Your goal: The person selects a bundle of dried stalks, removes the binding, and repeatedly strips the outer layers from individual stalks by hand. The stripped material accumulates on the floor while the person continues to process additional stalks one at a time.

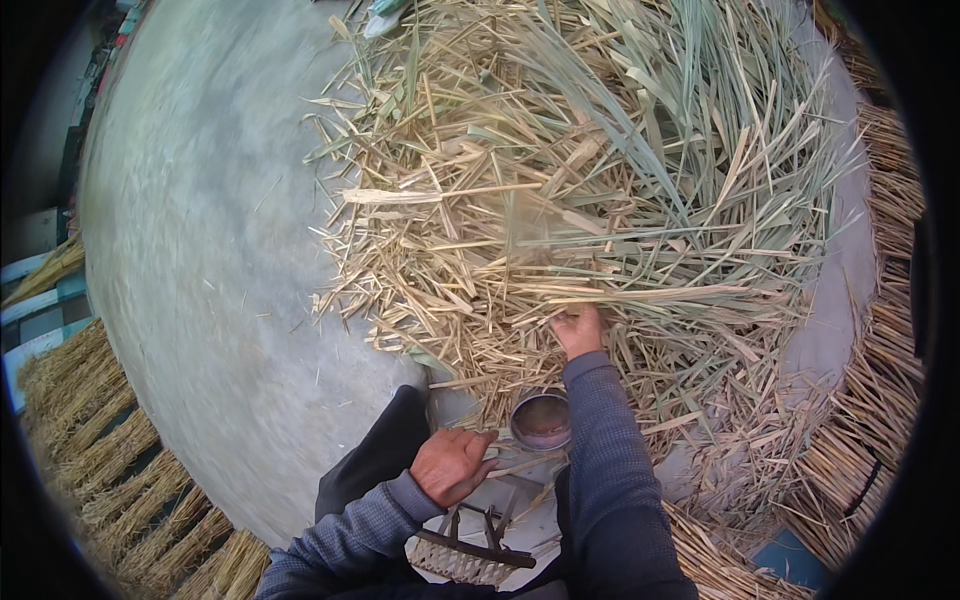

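Much straw (465, 262) lies beyond both hands (455, 467) — touching the right (579, 330).

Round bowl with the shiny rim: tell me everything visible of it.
The round, metal-looking bowl with a shiny rim sits open side up, its inside brownish, pinker toward the near side; whether that is contents or reflection cannot be told. It stands between the bare left hand and the dark blue-grey knit right sleeve, with dry tan straw beyond it. Neither hand holds it.
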{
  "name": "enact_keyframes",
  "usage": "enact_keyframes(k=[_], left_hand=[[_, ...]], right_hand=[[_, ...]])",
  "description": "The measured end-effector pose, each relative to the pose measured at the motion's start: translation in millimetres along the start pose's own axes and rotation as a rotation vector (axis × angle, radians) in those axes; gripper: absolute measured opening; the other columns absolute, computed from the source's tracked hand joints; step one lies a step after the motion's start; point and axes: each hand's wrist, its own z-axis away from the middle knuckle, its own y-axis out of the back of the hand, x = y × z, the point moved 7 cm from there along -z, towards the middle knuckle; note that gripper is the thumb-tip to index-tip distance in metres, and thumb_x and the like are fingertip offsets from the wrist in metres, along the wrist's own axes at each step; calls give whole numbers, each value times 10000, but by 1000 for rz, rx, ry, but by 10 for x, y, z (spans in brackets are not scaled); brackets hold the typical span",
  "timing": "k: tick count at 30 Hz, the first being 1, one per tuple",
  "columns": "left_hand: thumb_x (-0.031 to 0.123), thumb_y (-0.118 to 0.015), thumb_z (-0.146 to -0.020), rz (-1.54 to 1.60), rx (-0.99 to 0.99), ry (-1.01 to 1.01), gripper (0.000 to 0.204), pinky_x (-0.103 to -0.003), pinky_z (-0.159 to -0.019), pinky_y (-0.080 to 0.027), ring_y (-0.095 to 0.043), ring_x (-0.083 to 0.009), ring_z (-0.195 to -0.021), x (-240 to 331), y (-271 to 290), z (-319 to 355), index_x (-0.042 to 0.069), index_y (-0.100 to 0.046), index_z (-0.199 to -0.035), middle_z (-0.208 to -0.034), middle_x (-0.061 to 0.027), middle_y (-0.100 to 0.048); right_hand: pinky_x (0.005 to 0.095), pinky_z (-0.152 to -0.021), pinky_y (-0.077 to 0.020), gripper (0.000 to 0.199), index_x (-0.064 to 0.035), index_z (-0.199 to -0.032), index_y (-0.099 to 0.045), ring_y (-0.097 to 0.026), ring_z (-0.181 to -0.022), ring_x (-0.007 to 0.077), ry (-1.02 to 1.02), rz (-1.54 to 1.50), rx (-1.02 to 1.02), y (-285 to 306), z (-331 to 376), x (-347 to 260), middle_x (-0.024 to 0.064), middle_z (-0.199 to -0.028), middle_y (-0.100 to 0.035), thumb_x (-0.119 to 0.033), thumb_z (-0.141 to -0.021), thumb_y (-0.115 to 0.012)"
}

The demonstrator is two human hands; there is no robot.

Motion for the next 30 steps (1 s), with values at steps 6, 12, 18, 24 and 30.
enact_keyframes(k=[6, 12, 18, 24, 30], left_hand=[[222, -721, -808, -113, -16, -6, 479, -371, -699, -463, -601, -261, -784, 27, 271, -89, -21, -583, -1198, -863, -103, -618], [183, -779, -734, -96, 45, -35, 540, -363, -663, -452, -597, -249, -753, 44, 413, -201, -31, -589, -1192, -894, -116, -645], [186, -783, -739, -99, -18, -22, 531, -372, -701, -473, -625, -272, -821, 7, 389, -240, -32, -595, -1185, -978, -144, -664], [192, -743, -785, -131, -27, -69, 492, -385, -689, -487, -639, -266, -826, 22, 370, -272, -24, -580, -1196, -986, -143, -665], [125, -773, -739, -108, -58, -104, 550, -386, -719, -472, -632, -286, -869, 64, 352, -156, -51, -553, -1212, -1038, -160, -653]], right_hand=[[415, -888, -510, 382, -26, -1214, -556, -634, -998, 277, 557, 1184, -144, 29, -760, -1060, 131, -1139, -638, -194, -886, -658], [373, -839, -492, 299, -116, -1223, -580, -608, -1045, 241, 298, 187, -52, -726, -1132, -1660, 99, -1190, -623, -184, -937, -633], [538, -986, -461, 266, -97, -1229, -571, -560, -1102, 284, 546, 222, -30, -1877, -762, -2349, 108, -1278, -553, -227, -997, -569], [625, -1071, -385, 582, -51, -1428, -346, -448, -1274, 409, 335, 424, -165, -1869, -380, -2308, 251, -1447, -321, -250, -962, -633], [462, -1002, -515, 619, 68, -1398, -338, -487, -1283, 397, 98, 939, -260, -1368, 332, -2034, 329, -1398, -390, -292, -974, -610]])
